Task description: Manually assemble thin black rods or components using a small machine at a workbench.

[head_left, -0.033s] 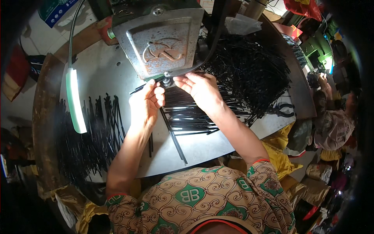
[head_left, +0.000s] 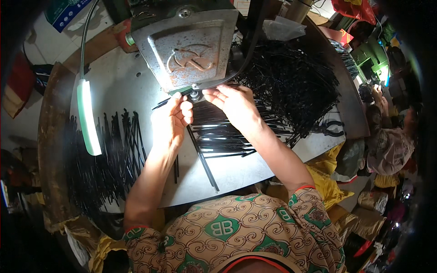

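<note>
My left hand (head_left: 170, 117) is closed in a pinch on a thin black rod (head_left: 160, 105), which slants out to the left past the fingers. Just right of those fingertips is a small round metal fitting (head_left: 195, 94) beneath the head of a bench machine (head_left: 186, 63). On the fitting's other side, my right hand (head_left: 236, 105) has thumb and fingers drawn together; what they grip is hidden. Below the hands lies a row of black rods (head_left: 223, 136). A couple of longer rods (head_left: 203, 159) point toward me from under my left hand.
A tangled heap of black rods (head_left: 291, 86) covers the table's right side, with black-handled pliers (head_left: 331, 128) beside it. More rods (head_left: 102, 164) lie at the left edge, under a lit lamp (head_left: 88, 118) on a flexible neck. A person (head_left: 389, 148) sits at far right.
</note>
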Action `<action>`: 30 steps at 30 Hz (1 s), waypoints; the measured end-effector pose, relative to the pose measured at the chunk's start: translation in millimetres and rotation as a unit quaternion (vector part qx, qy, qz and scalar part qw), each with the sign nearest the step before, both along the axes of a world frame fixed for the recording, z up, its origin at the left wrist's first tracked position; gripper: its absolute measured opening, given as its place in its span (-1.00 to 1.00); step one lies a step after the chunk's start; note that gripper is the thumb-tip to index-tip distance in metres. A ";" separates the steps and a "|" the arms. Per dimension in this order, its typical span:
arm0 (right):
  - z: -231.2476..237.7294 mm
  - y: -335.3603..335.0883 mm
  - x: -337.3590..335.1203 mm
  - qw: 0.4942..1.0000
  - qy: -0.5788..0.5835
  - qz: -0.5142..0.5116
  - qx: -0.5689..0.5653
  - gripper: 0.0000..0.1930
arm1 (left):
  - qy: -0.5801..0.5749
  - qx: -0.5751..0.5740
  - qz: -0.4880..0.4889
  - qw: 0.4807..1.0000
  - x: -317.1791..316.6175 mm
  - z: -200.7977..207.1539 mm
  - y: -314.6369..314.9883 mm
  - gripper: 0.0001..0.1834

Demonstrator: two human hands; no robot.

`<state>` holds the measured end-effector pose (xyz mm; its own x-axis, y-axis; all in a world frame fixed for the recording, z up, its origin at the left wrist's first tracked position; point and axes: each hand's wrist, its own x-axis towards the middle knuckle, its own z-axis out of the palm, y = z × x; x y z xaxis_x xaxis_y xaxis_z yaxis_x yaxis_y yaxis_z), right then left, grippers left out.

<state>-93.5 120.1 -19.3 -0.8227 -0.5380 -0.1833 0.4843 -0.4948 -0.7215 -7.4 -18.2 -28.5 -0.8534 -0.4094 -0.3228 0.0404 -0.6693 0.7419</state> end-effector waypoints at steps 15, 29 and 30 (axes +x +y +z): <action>-9.3 -1.0 -0.6 0.999 -0.006 -0.010 -0.050 -0.86 | 0.000 -0.020 0.002 1.000 0.4 -0.2 1.0 -0.77; 32.3 157.5 -60.5 0.490 0.530 0.036 0.691 -0.86 | 0.005 -0.047 -0.066 0.997 9.0 11.5 -10.3 -0.84; 28.7 163.0 -61.4 0.470 0.515 0.044 0.716 -0.87 | 0.014 -0.041 -0.073 0.996 8.2 11.1 -10.3 -0.84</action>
<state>-155.0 283.1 9.3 -0.8584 -0.5092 0.0618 -0.5122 0.8441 -0.1589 0.9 -28.4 -17.4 -0.9143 -0.3034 -0.2682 -0.0314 -0.6073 0.7938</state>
